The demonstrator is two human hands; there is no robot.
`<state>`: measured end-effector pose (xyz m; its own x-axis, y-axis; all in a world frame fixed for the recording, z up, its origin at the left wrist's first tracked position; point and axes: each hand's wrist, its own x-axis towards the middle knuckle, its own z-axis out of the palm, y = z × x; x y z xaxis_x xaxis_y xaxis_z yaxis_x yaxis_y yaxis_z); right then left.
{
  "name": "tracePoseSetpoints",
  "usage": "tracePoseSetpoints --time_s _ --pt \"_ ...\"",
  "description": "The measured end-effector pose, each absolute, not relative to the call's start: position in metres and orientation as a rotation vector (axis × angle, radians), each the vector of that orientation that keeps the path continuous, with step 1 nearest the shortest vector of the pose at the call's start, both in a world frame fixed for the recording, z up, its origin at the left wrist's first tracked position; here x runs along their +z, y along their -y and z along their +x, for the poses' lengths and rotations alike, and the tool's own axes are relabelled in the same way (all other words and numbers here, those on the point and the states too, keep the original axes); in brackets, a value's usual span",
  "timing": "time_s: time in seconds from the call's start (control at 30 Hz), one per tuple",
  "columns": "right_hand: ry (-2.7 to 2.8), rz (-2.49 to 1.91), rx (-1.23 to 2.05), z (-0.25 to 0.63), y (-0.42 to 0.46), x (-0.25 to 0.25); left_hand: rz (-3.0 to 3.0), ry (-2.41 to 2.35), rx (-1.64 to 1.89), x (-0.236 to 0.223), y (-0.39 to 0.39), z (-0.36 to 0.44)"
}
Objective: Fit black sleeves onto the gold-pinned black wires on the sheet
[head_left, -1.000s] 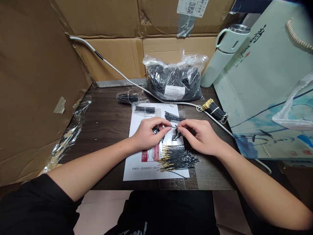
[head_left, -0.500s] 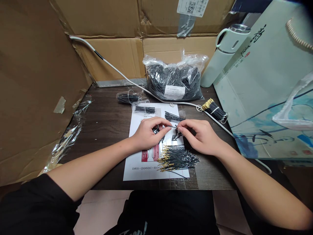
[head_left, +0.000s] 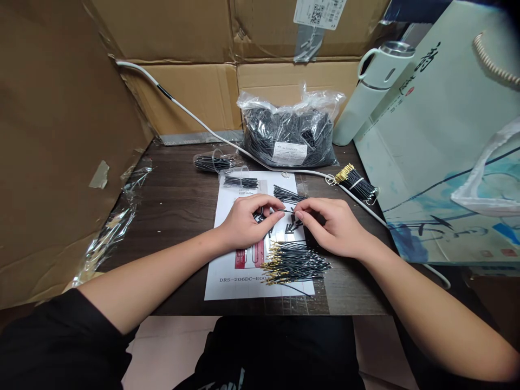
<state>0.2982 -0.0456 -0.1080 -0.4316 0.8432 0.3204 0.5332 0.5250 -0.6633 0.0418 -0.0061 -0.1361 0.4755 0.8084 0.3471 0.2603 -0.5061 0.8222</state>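
Here, our left hand (head_left: 249, 219) and right hand (head_left: 337, 225) pinch a thin wire (head_left: 288, 210). Nearer us, gold-tipped wires (head_left: 298, 262) lie mostly on paper (head_left: 239, 291).

So it's just one head cam doing the filming here, hovering high up on the near side of the paper sheet (head_left: 252, 292) and facing forward and down at it. It's shooting from fairly close but going wide, catching the wearer's lap (head_left: 284, 352) before the sheet and the cardboard wall (head_left: 190, 32) beyond it.
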Motion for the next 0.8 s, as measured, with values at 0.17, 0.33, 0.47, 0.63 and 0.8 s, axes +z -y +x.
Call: tracePoseSetpoints --time_s 0.17,0.33,0.47,0.63,0.8 --pt "2.064 -1.143 0.51 0.299 0.036 -0.111 2.025 -0.999 1.04 -0.135 0.008 0.042" --pt "1.989 -1.169 0.361 0.299 0.015 -0.126 2.15 -0.971 1.011 -0.135 0.008 0.042" --pt "2.009 -1.18 0.268 0.296 0.002 -0.138 2.228 -0.801 0.965 -0.137 0.006 0.042" --pt "2.069 -1.183 0.21 0.299 -0.002 -0.139 2.344 -0.73 0.853 -0.142 0.005 0.041" --pt "2.148 -1.139 0.405 0.31 0.014 -0.116 2.419 -0.698 0.754 -0.144 0.005 0.039"
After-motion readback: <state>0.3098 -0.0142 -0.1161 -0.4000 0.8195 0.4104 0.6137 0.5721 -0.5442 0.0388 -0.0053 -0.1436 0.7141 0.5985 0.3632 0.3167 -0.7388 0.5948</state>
